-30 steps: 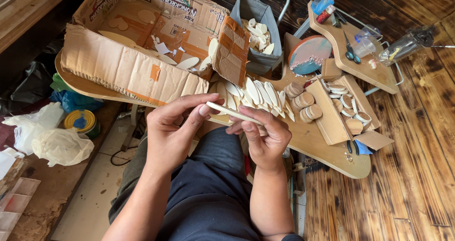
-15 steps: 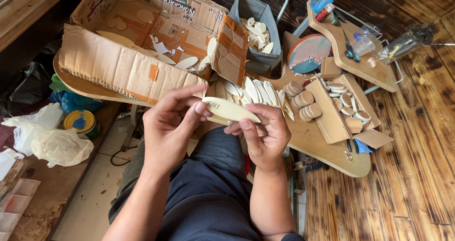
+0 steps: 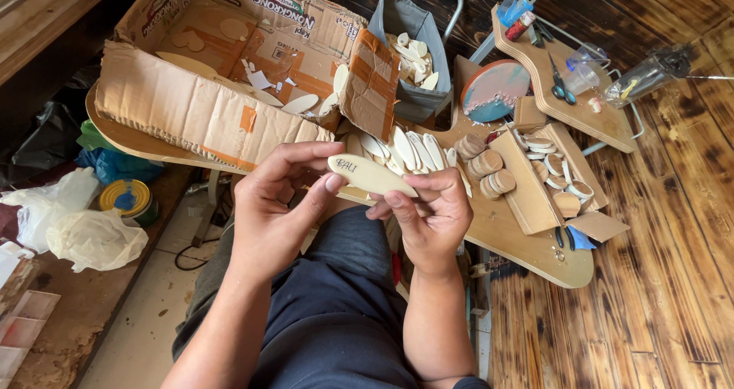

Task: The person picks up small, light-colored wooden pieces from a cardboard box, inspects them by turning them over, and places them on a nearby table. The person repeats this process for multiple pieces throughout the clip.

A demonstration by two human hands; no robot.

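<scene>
Pinching a pale leaf-shaped wooden piece (image 3: 371, 175) between them, the left hand (image 3: 275, 213) and right hand (image 3: 430, 219) held it flat above the lap, just before the cluttered board (image 3: 527, 244), fingers closed on its ends.

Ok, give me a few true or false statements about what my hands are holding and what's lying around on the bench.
1. Both hands hold one pale leaf-shaped wooden piece. True: left hand at one end, right hand at the other.
2. The torn cardboard box is closed. False: it lies open.
3. The grey fabric bag holds pale wooden pieces. True.
4. The blue-handled scissors lie inside the box. False: they lie on the curved wooden board.
5. The short wooden cylinders sit on the floor. False: they rest on the bench.
</scene>
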